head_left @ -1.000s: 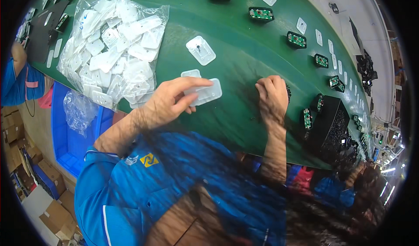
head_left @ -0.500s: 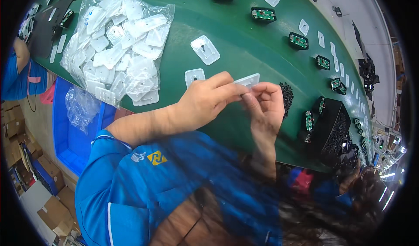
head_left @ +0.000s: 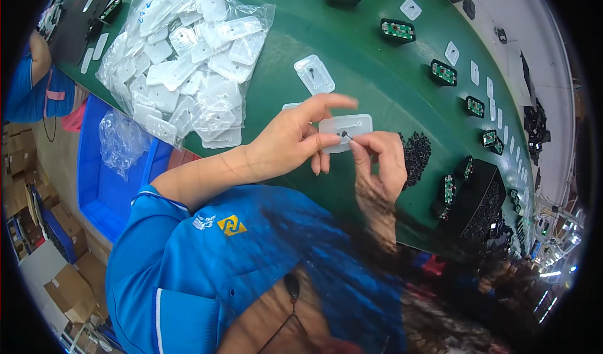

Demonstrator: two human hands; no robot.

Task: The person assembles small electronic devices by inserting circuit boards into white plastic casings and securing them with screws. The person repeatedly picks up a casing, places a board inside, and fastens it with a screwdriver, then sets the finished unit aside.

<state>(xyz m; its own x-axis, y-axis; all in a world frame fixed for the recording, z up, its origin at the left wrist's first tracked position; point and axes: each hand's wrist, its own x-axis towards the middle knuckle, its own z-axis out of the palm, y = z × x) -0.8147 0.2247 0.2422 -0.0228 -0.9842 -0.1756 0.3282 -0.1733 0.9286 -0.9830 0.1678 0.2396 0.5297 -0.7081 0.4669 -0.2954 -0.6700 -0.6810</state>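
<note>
My left hand (head_left: 292, 128) holds a translucent white plastic cover (head_left: 358, 125) by its left end, thumb on top, other fingers beneath and index finger lifted. A small black part (head_left: 343, 134) sits at the cover's middle. At that part, the thumb and forefinger of my right hand (head_left: 380, 165) pinch a thin dark tip; its exact shape is too small to tell. Farther off lies another cover (head_left: 314, 74) with a dark piece at its centre. One more cover (head_left: 291, 106) is mostly hidden behind my left hand. A heap of tiny black parts (head_left: 417, 159) lies right of my right hand.
A clear bag of white covers (head_left: 188, 65) spreads over the green table (head_left: 276, 46) at left. Below it stands a blue bin (head_left: 94, 190) with crumpled plastic. Green circuit boards in black housings (head_left: 397, 30) line the right, near a black box (head_left: 480, 197). Another person (head_left: 41, 90) is far left.
The cover has turned from edge-on to face-up. My left index finger has lifted off it, and my right hand has shifted slightly down, pinching at the black part. The whole view has shifted slightly.
</note>
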